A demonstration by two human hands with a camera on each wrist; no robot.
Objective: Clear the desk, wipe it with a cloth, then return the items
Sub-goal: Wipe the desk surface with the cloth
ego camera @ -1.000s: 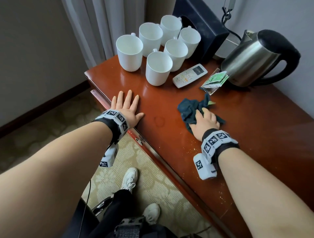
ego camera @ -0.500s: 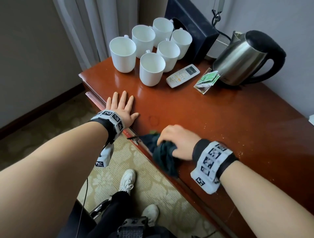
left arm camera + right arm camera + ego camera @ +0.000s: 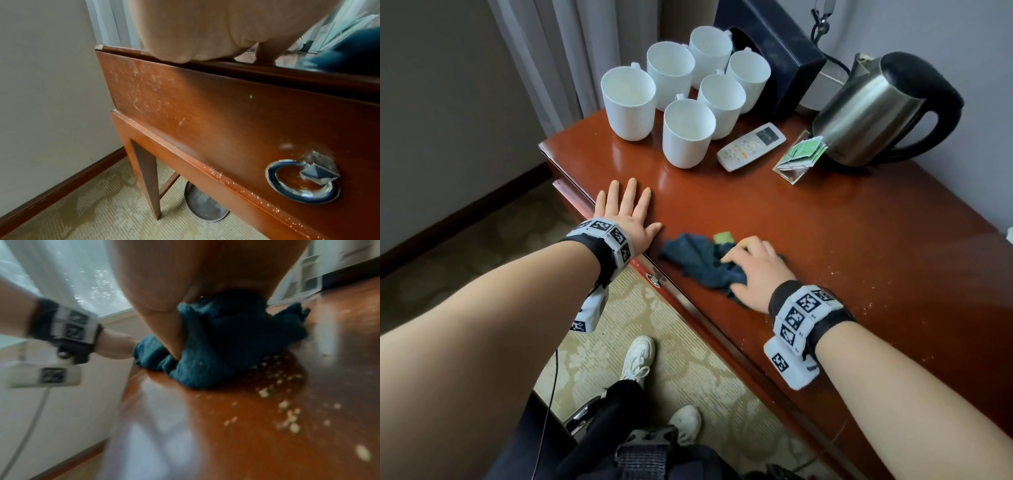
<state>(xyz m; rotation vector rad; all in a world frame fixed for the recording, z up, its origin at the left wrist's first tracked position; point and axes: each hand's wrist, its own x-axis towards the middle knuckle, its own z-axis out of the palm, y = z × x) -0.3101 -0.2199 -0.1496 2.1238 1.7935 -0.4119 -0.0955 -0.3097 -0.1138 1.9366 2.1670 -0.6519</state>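
Note:
A dark blue cloth [image 3: 695, 260] lies bunched on the red-brown desk [image 3: 859, 240] near its front edge. My right hand [image 3: 753, 267] lies on top of the cloth, fingers curled into it. In the right wrist view the cloth [image 3: 226, 345] is wadded under my palm, and pale crumbs [image 3: 287, 415] lie just right of it. My left hand [image 3: 640, 212] rests flat on the desk's front left edge, fingers spread, holding nothing. In the left wrist view the palm [image 3: 205, 32] sits on the desk rim, with the cloth [image 3: 349, 50] close on its right.
Several white mugs [image 3: 688, 133] stand at the back left. Beside them are a white remote [image 3: 751, 146], a clear holder of tea bags [image 3: 803, 156], a steel kettle [image 3: 873, 113] and a black box [image 3: 774, 51]. Crumbs [image 3: 866, 301] dot the right side. A drawer ring pull [image 3: 302, 180] hangs below.
My right hand dragged the cloth from mid-desk to the front edge, then pushed it back onto the top beside my left hand. The left hand stayed put.

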